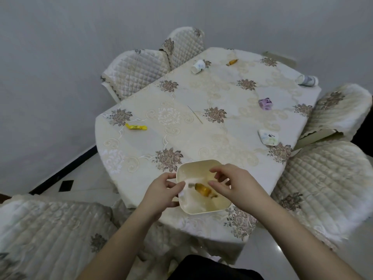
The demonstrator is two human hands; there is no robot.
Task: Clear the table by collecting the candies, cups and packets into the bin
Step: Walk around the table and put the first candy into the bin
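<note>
A cream square bin (198, 164) stands at the near edge of the table (201, 138). My left hand (161, 190) grips the bin's left rim. My right hand (236, 184) hovers over the bin's right side with its fingers apart. An orange wrapped candy (203, 189) lies inside the bin, just below the right thumb. On the cloth lie a yellow candy (136, 127), an orange candy (232, 62), a tipped white cup (198, 66), a second tipped cup (306, 80), a purple packet (266, 104) and a squashed white cup (268, 137).
A thin stick (194, 114) lies mid-table. Quilted chairs stand around the table: two at the far left (141, 71), two on the right (327, 188) and one at the near left (50, 229). A grey wall is behind.
</note>
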